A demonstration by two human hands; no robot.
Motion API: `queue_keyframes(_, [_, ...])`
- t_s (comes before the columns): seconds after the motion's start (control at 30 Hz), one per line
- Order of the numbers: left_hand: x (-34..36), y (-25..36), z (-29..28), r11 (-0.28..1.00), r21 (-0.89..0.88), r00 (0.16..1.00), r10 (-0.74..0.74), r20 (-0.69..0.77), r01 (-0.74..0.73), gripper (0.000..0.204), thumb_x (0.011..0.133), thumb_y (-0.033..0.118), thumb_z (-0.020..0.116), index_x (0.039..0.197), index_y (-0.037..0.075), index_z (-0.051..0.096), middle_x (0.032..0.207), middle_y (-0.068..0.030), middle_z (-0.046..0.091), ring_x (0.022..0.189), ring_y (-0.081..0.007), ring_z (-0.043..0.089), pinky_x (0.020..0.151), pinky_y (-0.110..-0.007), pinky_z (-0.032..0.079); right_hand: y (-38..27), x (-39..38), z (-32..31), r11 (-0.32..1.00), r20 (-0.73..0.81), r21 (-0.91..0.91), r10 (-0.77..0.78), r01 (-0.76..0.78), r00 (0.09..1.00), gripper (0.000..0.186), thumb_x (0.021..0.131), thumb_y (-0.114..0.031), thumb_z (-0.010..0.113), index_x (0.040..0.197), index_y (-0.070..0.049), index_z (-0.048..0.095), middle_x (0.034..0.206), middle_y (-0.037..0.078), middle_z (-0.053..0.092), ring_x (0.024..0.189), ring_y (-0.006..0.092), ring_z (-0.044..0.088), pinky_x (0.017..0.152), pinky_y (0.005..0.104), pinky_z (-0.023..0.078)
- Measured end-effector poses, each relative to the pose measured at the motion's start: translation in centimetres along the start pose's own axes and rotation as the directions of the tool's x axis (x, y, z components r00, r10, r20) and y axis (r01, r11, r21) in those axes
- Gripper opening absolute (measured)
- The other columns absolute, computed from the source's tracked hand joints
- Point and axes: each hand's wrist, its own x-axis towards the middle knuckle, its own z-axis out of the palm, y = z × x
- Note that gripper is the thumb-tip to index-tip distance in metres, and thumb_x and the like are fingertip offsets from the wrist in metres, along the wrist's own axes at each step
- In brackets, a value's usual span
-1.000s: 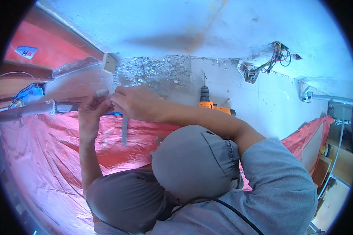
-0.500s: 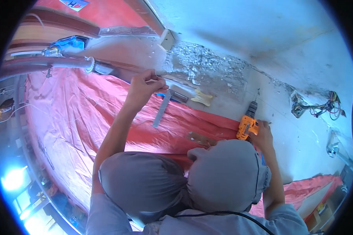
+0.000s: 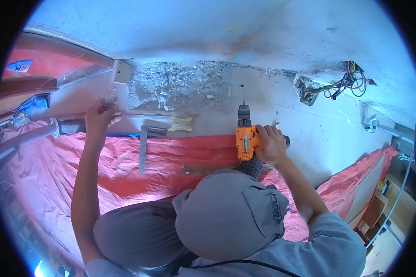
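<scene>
My right hand (image 3: pixel 271 144) is wrapped around the side of an orange and black cordless drill (image 3: pixel 245 142). The drill points away from me, with a thin bit (image 3: pixel 242 94) in its chuck and its dark lower end near my knee. Farther left, my left hand (image 3: pixel 100 121) is raised near a wooden block (image 3: pixel 121 72) by the wall. Its fingers are pinched around a small pale piece whose kind I cannot make out. Between the hands lie a metal square (image 3: pixel 143 150) and a yellow bow-shaped bundle (image 3: pixel 180 123).
A rough, crumbling patch (image 3: pixel 180 85) runs along the foot of the pale wall. An open electrical box (image 3: pixel 306 91) with loose wires (image 3: pixel 353 81) sits at right. Red sheeting (image 3: pixel 199 150) covers the floor, and a pipe (image 3: pixel 26 141) crosses at left. My bent knees fill the lower middle.
The view has swung to the right. My right hand has brought the drill upright, its bit pointing straight away from me. The left hand now appears farther left, with a pale piece visible in its fingers.
</scene>
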Motion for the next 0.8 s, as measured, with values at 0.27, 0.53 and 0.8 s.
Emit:
queue_keyframes(0.27, [2.3, 0.5, 0.6, 0.997, -0.025, 0.995, -0.065, 0.082, 0.067, 0.038, 0.1, 0.007, 0.068, 0.135, -0.004, 0.063, 0.107, -0.0111, 0.068, 0.096, -0.0212, 0.074, 0.086, -0.034, 0.064, -2.1, 1.5, -2.3, 0.962, -0.066, 0.257, -0.081, 0.095, 0.995, 0.064, 0.062, -0.006, 0.072, 0.125, -0.001, 0.063, 0.103, 0.016, 0.067, 0.097, 0.0393, 0.065, 0.081, 0.0485, 0.056])
queue_keyframes(0.53, [3.6, 0.9, 3.2, 0.996, -0.083, 0.996, -0.001, 0.094, 0.009, 0.035, 0.098, 0.005, 0.069, 0.132, -0.002, 0.063, 0.106, -0.0118, 0.069, 0.096, -0.0215, 0.074, 0.084, -0.035, 0.065, -6.3, 5.0, -0.8, 0.736, 0.076, 0.675, -0.008, -0.045, 0.997, 0.058, 0.081, -0.017, 0.089, 0.133, -0.003, 0.065, 0.111, 0.015, 0.076, 0.1, 0.0327, 0.075, 0.087, 0.0417, 0.061])
queue_keyframes(0.8, [6.6, -0.5, -0.9, 0.978, 0.198, 0.994, 0.081, -0.068, -0.066, 0.036, 0.096, 0.006, 0.073, 0.131, -0.002, 0.066, 0.107, -0.0119, 0.073, 0.096, -0.0209, 0.074, 0.087, -0.035, 0.063, -14.5, 15.2, 2.6, 0.099, 0.011, 0.995, 0.013, -0.013, 1.0, 0.02, 0.103, -0.018, 0.072, 0.118, -0.004, 0.068, 0.087, 0.007, 0.073, 0.066, 0.0148, 0.067, 0.059, 0.0308, 0.055])
